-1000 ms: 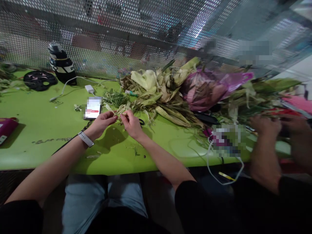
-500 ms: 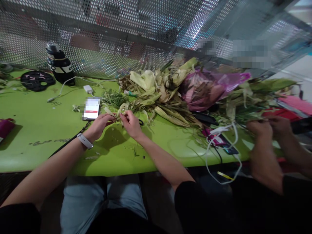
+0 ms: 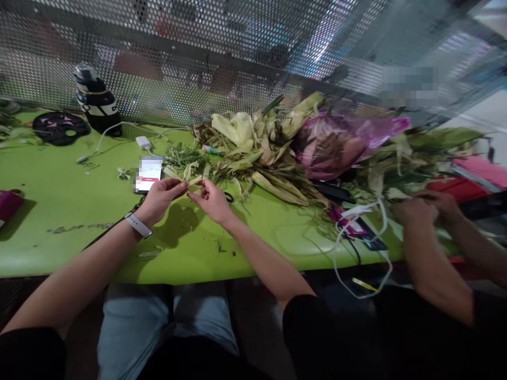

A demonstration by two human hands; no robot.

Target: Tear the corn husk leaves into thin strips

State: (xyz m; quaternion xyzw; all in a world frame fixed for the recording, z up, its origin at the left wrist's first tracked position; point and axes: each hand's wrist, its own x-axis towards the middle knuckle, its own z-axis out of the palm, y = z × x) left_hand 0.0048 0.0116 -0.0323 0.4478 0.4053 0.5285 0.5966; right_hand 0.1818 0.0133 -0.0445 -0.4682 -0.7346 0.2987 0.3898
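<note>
Between my two hands is a pale strip of corn husk (image 3: 194,181), its ends pinched in the fingers. My left hand (image 3: 161,198), with a white watch (image 3: 138,225) on the wrist, is closed on the left end. From the other side, my right hand (image 3: 213,201) grips it with thumb and fingertips. Just behind the hands are a heap of thin green shreds (image 3: 184,157) and a phone (image 3: 149,173) with a lit screen. A small black ring-shaped handle (image 3: 228,197) shows beside my right hand.
A large pile of husks (image 3: 261,137) and a pink plastic bag (image 3: 328,142) lie at the back. Dark bottle (image 3: 98,103) and black mask (image 3: 61,128) stand left. White cables (image 3: 382,227) hang over the table edge. Another person's hands (image 3: 420,211) work at right.
My fingers have shifted on the husk strip, which now lies flatter between them. The other person's hands have moved slightly left.
</note>
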